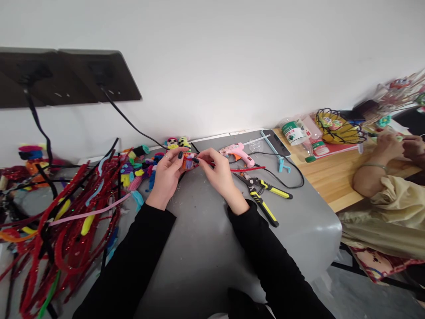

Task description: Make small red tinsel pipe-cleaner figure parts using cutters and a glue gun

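Near the wall edge of the grey table, my left hand [167, 178] pinches a small fuzzy pipe-cleaner piece [189, 162] in orange, purple and red. From the other side, the thumb and finger of my right hand [217, 172] close on the same piece; its finer detail is too small to make out. A thin red pipe cleaner [250, 169] reaches out to the right from behind my right hand, and whether it joins the piece is hidden. Just behind my hands sit small fuzzy figures [178, 142] with coloured faces.
Loose red pipe cleaners [75, 221] cover the left side. Right of my hands lie a pink glue gun [244, 156], yellow-black wire strippers [262, 195] and a phone [278, 142]. Bottles [295, 133] stand on a wooden table, where another person's hands [390, 148] work.
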Action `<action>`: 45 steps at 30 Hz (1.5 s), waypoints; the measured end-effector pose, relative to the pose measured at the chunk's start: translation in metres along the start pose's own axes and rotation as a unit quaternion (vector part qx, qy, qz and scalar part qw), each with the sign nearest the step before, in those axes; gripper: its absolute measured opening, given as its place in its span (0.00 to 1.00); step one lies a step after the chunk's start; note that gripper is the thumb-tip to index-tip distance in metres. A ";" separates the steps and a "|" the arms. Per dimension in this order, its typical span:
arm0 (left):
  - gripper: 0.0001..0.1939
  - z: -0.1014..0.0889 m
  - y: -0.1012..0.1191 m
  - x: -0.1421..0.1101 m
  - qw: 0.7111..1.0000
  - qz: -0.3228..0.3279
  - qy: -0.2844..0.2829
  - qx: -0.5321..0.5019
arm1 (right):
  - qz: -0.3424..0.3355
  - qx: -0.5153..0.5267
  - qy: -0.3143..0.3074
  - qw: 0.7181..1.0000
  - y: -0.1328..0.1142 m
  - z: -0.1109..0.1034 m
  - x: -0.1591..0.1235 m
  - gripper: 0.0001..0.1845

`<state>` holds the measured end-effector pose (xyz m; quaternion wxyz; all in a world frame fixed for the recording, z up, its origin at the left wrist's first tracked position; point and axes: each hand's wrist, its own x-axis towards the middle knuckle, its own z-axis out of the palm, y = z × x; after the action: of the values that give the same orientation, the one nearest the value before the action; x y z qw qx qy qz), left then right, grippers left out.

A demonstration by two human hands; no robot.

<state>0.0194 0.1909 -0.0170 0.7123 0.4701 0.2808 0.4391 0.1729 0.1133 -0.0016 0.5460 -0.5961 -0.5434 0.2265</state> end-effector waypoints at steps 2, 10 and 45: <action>0.17 0.000 0.001 0.000 1.000 -0.004 -0.006 -0.009 | 0.012 0.024 -0.002 1.000 -0.001 0.000 0.001 0.09; 0.17 -0.002 0.002 0.002 0.998 -0.032 -0.010 -0.051 | 0.052 0.068 -0.005 0.996 -0.002 -0.002 0.002 0.08; 0.16 -0.011 0.002 0.003 0.981 -0.106 -0.049 -0.157 | 0.012 0.172 -0.047 0.984 0.006 0.001 0.001 0.19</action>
<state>0.0109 0.1988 -0.0198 0.8327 0.3407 0.2212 0.3763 0.1744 0.1158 -0.0067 0.6117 -0.4883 -0.5141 0.3508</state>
